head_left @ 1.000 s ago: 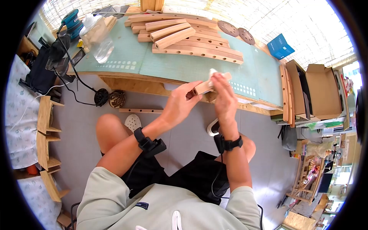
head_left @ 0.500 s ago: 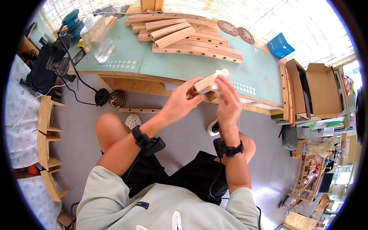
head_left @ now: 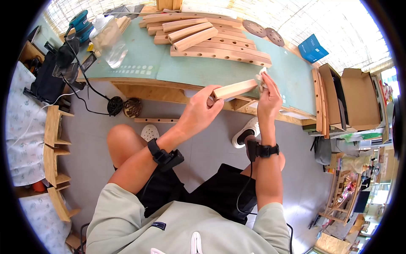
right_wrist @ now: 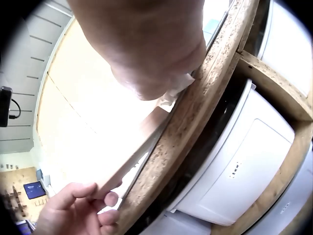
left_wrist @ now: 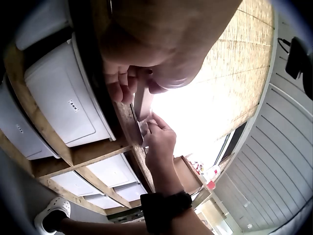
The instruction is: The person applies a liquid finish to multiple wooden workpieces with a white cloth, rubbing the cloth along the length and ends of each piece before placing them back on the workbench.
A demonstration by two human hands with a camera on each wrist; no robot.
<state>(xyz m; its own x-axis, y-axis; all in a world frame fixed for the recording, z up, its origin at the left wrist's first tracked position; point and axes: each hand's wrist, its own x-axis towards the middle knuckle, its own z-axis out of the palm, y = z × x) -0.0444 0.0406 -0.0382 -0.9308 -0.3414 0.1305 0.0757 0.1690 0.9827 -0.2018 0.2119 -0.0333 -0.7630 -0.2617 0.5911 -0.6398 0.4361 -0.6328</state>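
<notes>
My left hand (head_left: 200, 107) grips the near end of a short wooden block (head_left: 235, 89), a hole showing in its end face. The block tilts up to the right, above the front edge of the bench. At its far end my right hand (head_left: 269, 98) pinches a crumpled white cloth (head_left: 261, 78), which sits right at the block's tip. In the right wrist view the cloth (right_wrist: 177, 89) peeks out beneath the right hand, beside the block (right_wrist: 131, 155). Fingers and thumb of the left hand (right_wrist: 78, 211) wrap the other end.
A green-topped bench (head_left: 182, 70) bears stacked wooden rails with holes (head_left: 220, 53), a clear bottle (head_left: 109, 42), a sander (head_left: 80, 25) and sanding discs (head_left: 253, 28). A cardboard box (head_left: 359, 99) stands right. White drawers (left_wrist: 68, 93) sit under the bench; another rail (head_left: 156, 120) lies on the floor.
The right hand with the cloth has moved right along the block to its far end, baring more of the wood. The left hand keeps its grip with little movement.
</notes>
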